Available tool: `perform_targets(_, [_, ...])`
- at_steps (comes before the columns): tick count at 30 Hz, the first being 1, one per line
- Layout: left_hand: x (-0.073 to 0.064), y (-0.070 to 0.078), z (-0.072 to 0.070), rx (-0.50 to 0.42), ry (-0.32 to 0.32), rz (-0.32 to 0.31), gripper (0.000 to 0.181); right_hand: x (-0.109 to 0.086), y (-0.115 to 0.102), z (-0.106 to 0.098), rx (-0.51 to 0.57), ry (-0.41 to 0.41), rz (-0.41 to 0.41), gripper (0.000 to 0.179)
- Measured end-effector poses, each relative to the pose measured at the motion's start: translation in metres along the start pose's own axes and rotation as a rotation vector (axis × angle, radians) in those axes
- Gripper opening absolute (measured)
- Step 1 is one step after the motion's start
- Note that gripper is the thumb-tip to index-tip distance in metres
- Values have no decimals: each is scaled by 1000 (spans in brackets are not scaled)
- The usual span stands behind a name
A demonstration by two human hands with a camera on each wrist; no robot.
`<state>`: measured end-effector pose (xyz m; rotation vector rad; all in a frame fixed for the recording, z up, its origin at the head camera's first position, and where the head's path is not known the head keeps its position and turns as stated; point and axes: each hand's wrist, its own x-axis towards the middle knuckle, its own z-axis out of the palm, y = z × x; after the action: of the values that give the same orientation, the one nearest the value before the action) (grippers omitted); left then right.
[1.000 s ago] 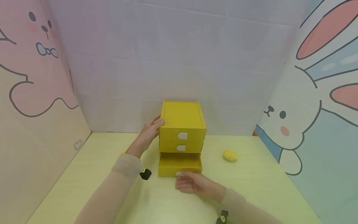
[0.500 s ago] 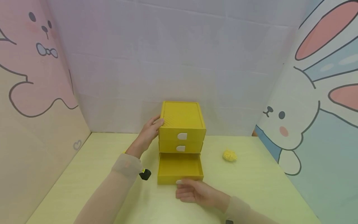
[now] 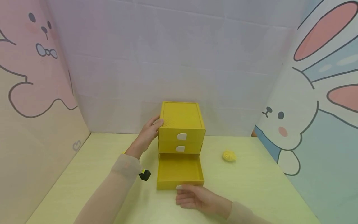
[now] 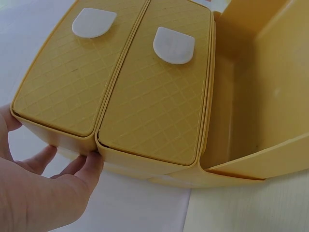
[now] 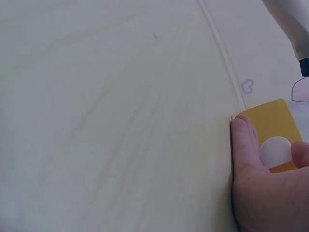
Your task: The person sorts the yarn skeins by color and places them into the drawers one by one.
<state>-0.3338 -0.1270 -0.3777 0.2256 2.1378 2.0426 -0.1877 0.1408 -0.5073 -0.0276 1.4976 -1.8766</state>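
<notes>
A yellow drawer cabinet [image 3: 181, 115] stands near the back wall, with white tab handles. Its bottom drawer [image 3: 180, 168] is pulled well out, and nothing shows inside. My right hand [image 3: 199, 197] is at the front of this drawer, thumb and fingers about the white handle [image 5: 275, 152]; the fingers lie low, near the tabletop. My left hand [image 3: 146, 135] rests against the cabinet's left side near the top. In the left wrist view, the fingertips [image 4: 91, 166] touch the side wall beside the two closed upper drawers [image 4: 154, 92].
To the right of the cabinet, a small crumpled yellow lump [image 3: 229, 156] lies on the pale table [image 3: 251, 186]. A white cloth wall [image 3: 179, 62] stands behind. Cartoon-printed panels bound both sides, with a rabbit [image 3: 296, 124] on the right.
The bottom drawer has slid farther out toward me, with my right hand moving along at its handle. My left hand stays in place on the cabinet's side.
</notes>
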Motion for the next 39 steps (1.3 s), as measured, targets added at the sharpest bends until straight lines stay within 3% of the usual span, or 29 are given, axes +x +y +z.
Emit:
perform_targets(20, [1,1,-1,-5,-18,5,72,-4,4,2,-8,-2,35,59])
perform_targets(27, [0,0,-1,-17,-15,4,71,-11,5,-4,-11,-72,98,62])
perform_targets(34, [1,-1,-1,-12,-15,6,72,-30,-5,-26,-159,-210,98,47])
perform_targets(39, [1,-1,-1,-5,-14,4,71,-47,-24,-46,-330,-226,48,43])
